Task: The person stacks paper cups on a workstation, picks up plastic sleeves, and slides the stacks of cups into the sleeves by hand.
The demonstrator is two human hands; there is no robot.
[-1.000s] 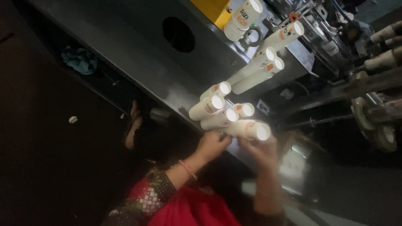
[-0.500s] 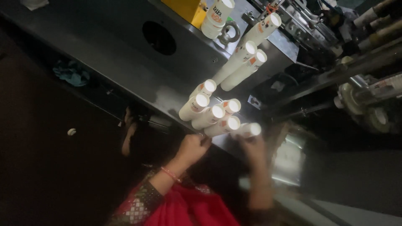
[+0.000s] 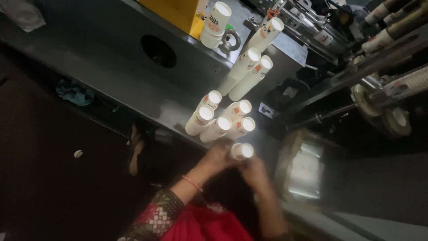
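White cup stack (image 3: 241, 151) (orange-labelled) gripped between both hands (image 3: 236, 166).

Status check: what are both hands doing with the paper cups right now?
Left hand and right hand both gripping one white cup stack. Five more cup stacks stand close behind it on the grey machine table. Nothing between hands and stack.

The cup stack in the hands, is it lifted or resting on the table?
Lifted: both hands, left hand and right hand, grip the cup stack off the table.

White paper-cup stack (image 3: 241, 151), upright, handheld
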